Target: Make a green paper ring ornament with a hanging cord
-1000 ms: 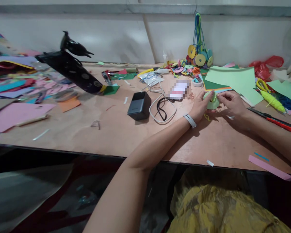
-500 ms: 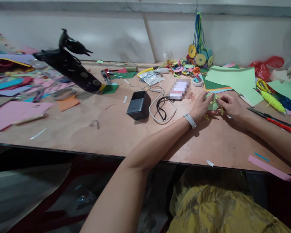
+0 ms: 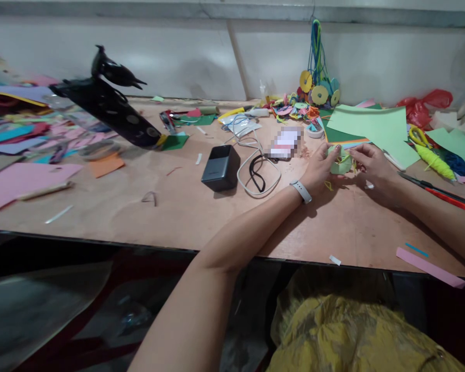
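Note:
My left hand grips a small pale green paper piece between thumb and fingers, just above the table. Yellow yarn runs around the piece, with a loop hanging below it. On its right side, my right hand is closed in a pinch, and yellow yarn runs up to its fingertips. The exact grip there is partly hidden. A small white scrap shows just under the right hand.
A phone, white cable and dark power bank lie left of my hands. Behind are green paper sheets and hanging yarn with discs. A cutter and yellow yarn bundle lie right. Paper piles and a black stand fill the left.
My right hand has drawn slightly right, away from the green paper piece, and yarn now shows between them. My left hand keeps its hold on the piece.

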Demonstrator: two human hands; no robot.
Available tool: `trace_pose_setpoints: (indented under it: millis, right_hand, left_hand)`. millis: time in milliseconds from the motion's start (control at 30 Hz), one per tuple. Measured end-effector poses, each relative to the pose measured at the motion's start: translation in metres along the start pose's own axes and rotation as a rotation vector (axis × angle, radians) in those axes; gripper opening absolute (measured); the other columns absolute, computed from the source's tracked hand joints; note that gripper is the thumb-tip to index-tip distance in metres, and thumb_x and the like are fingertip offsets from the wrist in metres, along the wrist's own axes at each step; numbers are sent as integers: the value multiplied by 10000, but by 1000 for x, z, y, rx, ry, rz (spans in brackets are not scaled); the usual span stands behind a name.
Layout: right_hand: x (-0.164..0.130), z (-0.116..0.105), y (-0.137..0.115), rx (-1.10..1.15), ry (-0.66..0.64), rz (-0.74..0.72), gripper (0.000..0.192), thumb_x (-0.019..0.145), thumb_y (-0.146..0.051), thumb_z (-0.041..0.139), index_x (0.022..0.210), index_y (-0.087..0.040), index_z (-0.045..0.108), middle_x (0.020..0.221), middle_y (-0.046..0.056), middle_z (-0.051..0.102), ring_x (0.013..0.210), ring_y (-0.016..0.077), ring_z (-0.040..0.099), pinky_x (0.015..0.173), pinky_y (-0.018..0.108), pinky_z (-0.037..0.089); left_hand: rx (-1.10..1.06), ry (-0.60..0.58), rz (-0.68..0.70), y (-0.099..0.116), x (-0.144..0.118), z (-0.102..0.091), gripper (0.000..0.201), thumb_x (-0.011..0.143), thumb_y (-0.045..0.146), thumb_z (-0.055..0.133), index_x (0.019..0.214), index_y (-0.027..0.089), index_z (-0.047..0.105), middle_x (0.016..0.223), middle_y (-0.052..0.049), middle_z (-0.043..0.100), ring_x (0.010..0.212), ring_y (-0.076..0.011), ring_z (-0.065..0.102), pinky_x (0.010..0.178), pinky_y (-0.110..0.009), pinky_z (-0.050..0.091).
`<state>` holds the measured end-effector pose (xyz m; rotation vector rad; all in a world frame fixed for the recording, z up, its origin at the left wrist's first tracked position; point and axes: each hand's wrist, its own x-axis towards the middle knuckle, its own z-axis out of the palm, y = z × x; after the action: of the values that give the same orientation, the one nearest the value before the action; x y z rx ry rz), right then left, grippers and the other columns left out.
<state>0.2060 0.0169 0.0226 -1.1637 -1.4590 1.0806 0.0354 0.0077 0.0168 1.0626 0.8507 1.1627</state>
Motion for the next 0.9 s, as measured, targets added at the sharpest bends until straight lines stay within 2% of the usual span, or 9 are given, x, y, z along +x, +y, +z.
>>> trace_pose_setpoints:
  millis: [133,233,367,533,767,900]
  right_hand:
    - [3,-5,1,-68,40,-88,348,829,-527,818,742,-238,644,685,-24,566,638,135,489,603,286,433]
    - [3,-7,-1,-110,47,-141,355,795,-535,857,786,-232,673,732,-16,620,676,138,532,646,288,467]
    - [1,-9,-5,-140,-42,-135,319,791,-502,868,784,-220,719,764,10,689,704,152,590,679,306,520]
    - [4,-10,-4,-76,-16,-140,373,779,-527,876,716,-213,686,718,5,662,685,142,587,684,307,527]
    - [11,-14,2,-55,-53,-128,549,679,-712,892,732,-210,673,704,-5,642,661,132,564,666,304,515]
    - [11,-15,3,-54,-74,-115,601,658,-769,872,745,-211,668,711,-9,629,651,125,542,635,290,481]
  left_hand:
    - [23,-27,-10,-4,2,-3,235,1018,427,642,1143,232,601,980,-28,656,781,-118,679,594,-186,580]
    - [17,-38,2,-6,3,-5,259,1003,450,656,1126,230,597,965,-24,645,754,-121,677,573,-199,582]
    - [12,-48,1,-7,4,-5,243,1002,441,654,1075,221,582,946,-19,643,720,-117,660,558,-221,587]
    - [-26,-91,3,-6,2,-5,249,1003,439,658,1074,210,591,941,-37,662,746,-130,672,561,-217,580]
    - [2,-110,9,-6,1,-4,233,1013,417,651,1058,196,593,959,-27,655,776,-118,669,588,-197,571]
    - [28,-160,-55,-2,-2,-3,220,1019,425,640,1071,217,588,975,-35,660,766,-133,681,591,-230,586]
